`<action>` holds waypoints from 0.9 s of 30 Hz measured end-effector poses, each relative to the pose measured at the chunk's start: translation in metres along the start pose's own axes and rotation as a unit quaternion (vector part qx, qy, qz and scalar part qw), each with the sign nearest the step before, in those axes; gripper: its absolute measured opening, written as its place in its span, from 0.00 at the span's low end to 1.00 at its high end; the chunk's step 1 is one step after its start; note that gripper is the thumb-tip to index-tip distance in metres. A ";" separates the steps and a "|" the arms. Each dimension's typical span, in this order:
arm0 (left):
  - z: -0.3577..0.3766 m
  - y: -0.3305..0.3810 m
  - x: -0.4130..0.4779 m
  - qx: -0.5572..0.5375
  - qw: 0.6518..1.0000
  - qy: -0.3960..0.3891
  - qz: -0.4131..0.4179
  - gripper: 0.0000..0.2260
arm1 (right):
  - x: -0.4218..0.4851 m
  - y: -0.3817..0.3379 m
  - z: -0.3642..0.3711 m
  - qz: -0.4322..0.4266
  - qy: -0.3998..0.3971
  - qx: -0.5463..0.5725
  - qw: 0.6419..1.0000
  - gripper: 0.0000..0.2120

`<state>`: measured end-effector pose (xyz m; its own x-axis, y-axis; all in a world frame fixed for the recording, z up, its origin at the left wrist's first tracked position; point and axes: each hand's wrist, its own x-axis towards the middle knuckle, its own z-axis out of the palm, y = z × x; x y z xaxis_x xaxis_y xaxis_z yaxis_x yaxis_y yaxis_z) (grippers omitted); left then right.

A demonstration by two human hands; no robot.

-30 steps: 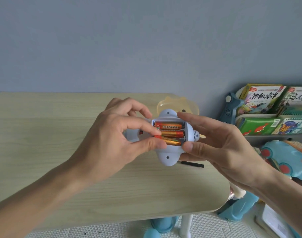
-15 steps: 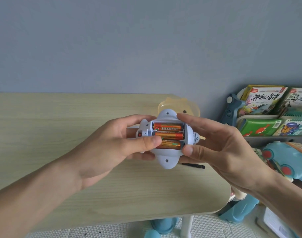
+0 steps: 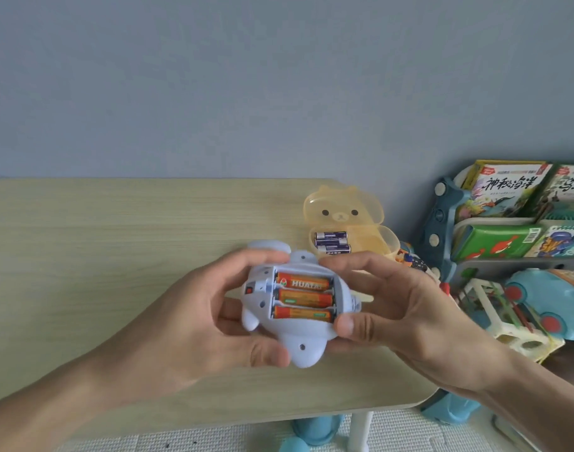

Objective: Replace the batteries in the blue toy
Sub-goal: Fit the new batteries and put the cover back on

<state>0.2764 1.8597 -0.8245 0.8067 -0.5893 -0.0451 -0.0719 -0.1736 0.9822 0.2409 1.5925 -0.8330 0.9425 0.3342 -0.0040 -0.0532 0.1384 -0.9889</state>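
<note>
A plain grey-blue wall (image 3: 279,76) fills the upper half of your view. Below it, the pale wood-grain table (image 3: 83,230) runs from the left edge to a rounded corner at lower right, its far edge meeting the wall. Under the near edge you can see a light textured mat (image 3: 187,435), 1 white table leg (image 3: 359,430) and a blue piece (image 3: 318,425) beside it that is too cut off to identify.

To the right of the table stands a blue rack (image 3: 440,223) with picture books (image 3: 507,187) leaning in its tiers. In front of it lie a light-blue car (image 3: 559,308) and a white crate (image 3: 507,327).

Your left hand (image 3: 187,324) grips the toy (image 3: 298,342) from the left, with the fingers curled over its top edge and the thumb pressed against the lower fin. Your right hand (image 3: 409,311) grips it from the right, with the index finger lying along the top, the thumb tip pressed at the lower right corner of the battery bay, and the other fingers tucked behind. You hold the toy above the table's near right part, underside towards you. Its bay is uncovered, and 3 orange batteries (image 3: 303,298) sit in it side by side. A small red switch (image 3: 248,290) shows left of the bay.

Just behind the toy, near the table's right edge, a yellow bear box (image 3: 342,208) stands open, its lid propped up. Purple batteries (image 3: 331,242) lie in its base. You can't count them with certainty from here.
</note>
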 end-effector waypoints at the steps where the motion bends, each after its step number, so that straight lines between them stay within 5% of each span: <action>1: -0.003 -0.003 -0.004 0.019 1.000 0.011 0.004 0.39 | 0.002 0.002 0.003 0.015 -0.010 -0.010 1.000 0.24; 6: -0.033 -0.010 -0.026 -0.001 0.999 0.044 -0.019 0.36 | 0.019 -0.023 0.015 0.004 0.007 -0.332 0.943 0.22; 10: -0.054 -0.018 -0.038 0.008 0.996 0.077 -0.042 0.37 | 0.055 -0.046 0.024 -0.105 0.053 -0.541 0.833 0.17; 15: -0.063 -0.024 -0.040 0.010 0.996 0.085 -0.036 0.33 | 0.108 -0.031 0.037 -0.060 -0.059 -0.716 0.693 0.27; 23: -0.066 -0.031 -0.042 0.017 0.995 0.095 -0.020 0.28 | 0.113 -0.025 0.038 -0.012 -0.101 -0.756 0.647 0.22; 27: -0.067 -0.032 -0.043 0.019 0.994 0.109 -0.017 0.30 | 0.104 -0.024 0.035 0.016 -0.101 -0.732 0.674 0.23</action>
<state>0.2833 1.9437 -0.8422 0.9163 -0.3991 -0.0338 -0.0612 -0.2230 0.9729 0.3286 1.6566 -0.8040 0.8763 0.4563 -0.1550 0.4499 -0.8898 -0.0759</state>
